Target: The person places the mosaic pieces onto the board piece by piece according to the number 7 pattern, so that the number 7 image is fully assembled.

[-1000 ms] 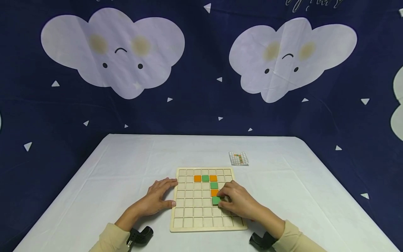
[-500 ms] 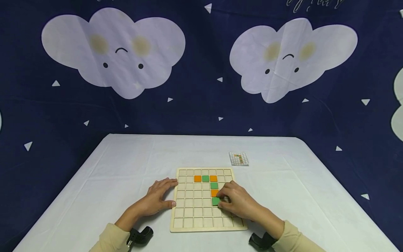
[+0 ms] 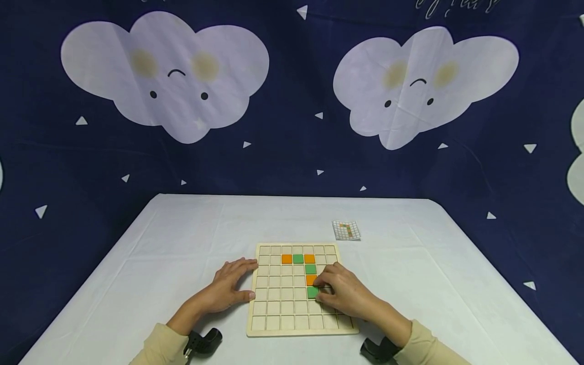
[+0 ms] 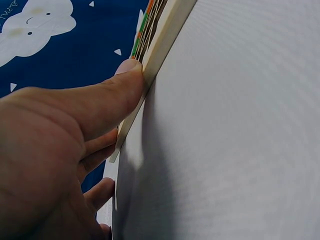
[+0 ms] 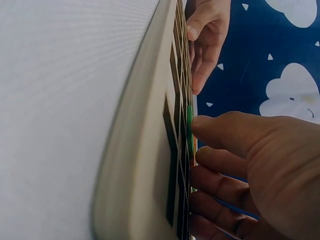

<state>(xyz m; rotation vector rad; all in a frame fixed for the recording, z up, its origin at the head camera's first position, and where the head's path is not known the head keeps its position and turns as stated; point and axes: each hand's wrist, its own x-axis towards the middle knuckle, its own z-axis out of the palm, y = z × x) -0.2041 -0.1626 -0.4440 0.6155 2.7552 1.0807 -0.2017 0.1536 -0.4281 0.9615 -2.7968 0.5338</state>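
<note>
A light wooden grid board (image 3: 272,334) lies on the white table. My right hand (image 3: 349,291) is over its right side, thumb and index finger at the near and far corners of a green tile (image 3: 312,292). That tile sits in a grid square; in the right wrist view its green edge (image 5: 189,127) shows under the thumb. Just beyond it is an orange tile (image 3: 311,280), then another green tile (image 3: 311,269). A row of orange, green and orange tiles (image 3: 298,259) runs leftward above. My left hand (image 3: 225,288) rests its extended thumb and fingers against the board's left edge.
A small printed card (image 3: 347,230) with a coloured grid pattern lies behind the board, to the right. Black wrist devices (image 3: 206,341) sit on both forearms at the table's near side. A dark blue cloth (image 3: 292,167) with white clouds hangs behind the table.
The green tile under my right fingers was slightly tilted a second ago and lies flatter in its square now. My left hand stays in place.
</note>
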